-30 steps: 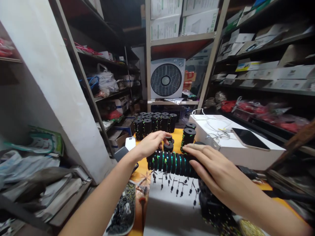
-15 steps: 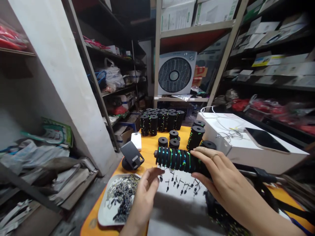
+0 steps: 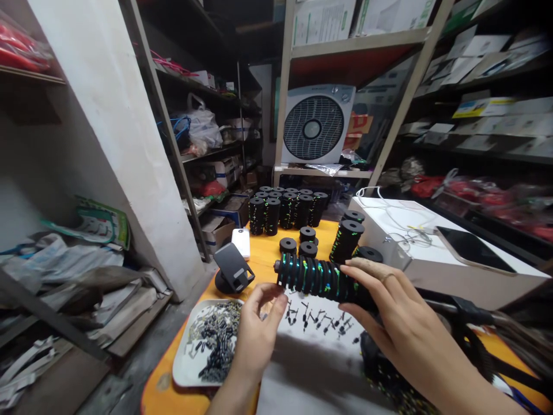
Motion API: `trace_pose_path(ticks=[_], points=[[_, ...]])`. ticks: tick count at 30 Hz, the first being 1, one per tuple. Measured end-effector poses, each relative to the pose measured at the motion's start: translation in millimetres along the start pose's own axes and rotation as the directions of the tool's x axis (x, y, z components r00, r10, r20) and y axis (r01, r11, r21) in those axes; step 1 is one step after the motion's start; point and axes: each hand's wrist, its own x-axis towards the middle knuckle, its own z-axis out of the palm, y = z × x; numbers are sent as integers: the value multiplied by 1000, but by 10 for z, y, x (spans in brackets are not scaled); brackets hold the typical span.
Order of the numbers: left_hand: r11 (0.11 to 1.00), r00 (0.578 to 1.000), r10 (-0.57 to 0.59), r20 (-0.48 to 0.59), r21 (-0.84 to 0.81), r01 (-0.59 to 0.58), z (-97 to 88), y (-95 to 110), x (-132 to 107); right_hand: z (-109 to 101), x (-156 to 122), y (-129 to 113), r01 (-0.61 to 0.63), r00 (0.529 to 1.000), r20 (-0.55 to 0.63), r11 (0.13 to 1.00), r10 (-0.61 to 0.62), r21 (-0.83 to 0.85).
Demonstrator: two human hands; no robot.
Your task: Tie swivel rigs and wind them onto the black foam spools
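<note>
My right hand [image 3: 391, 314] is wrapped round one end of a long row of black discs with green marks [image 3: 317, 278], holding it level above the orange table [image 3: 263, 266]. My left hand [image 3: 258, 331] hovers below the row's free end with thumb and fingers pinched together; what they hold, if anything, is too small to name. Small black pins [image 3: 317, 317] lie scattered on a white sheet under the row. A white tray of small black parts [image 3: 207, 351] sits just left of my left hand.
Stacks of black discs [image 3: 287, 210] stand at the table's far end, with loose discs [image 3: 298, 248] and a short stack [image 3: 347, 239] nearer. A black phone stand [image 3: 231, 268], a white box with a phone [image 3: 470, 249] and cables, a fan [image 3: 315, 127] and crowded shelves surround the table.
My left hand left the loose discs, dropped toward me and now pinches near the pins. The row in my right hand has lifted a little. The view has shifted left.
</note>
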Motion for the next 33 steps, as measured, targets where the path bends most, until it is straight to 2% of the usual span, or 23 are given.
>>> trace_pose_path(ticks=[8, 11, 14, 18, 24, 27, 30, 33], points=[[1000, 1000, 7, -27, -23, -7, -16, 4, 17, -35, 29, 21, -2, 999, 33, 1000, 1, 20], [998, 998, 56, -29, -30, -56, -56, 92, 22, -78, 104, 88, -95, 982, 175, 989, 74, 117], [992, 992, 124, 6, -14, -124, -80, 217, 89, -137, 254, 182, -229, 921, 364, 951, 142, 207], [980, 978, 197, 67, 24, -199, -67, 364, 232, -194, 476, 326, -297, 846, 521, 910, 112, 288], [973, 974, 211, 87, 80, -218, -46, 444, 308, -130, 653, 568, -309, 823, 562, 898, 88, 313], [953, 957, 270, 107, 109, -281, -46, 468, 296, -92, 708, 647, -309, 811, 580, 895, 71, 322], [935, 946, 318, 63, 140, -324, -56, 458, 270, -88, 726, 666, -317, 799, 597, 892, 69, 322], [940, 955, 296, 12, 174, -293, -71, 389, 210, -103, 695, 642, -341, 790, 606, 889, 94, 307]])
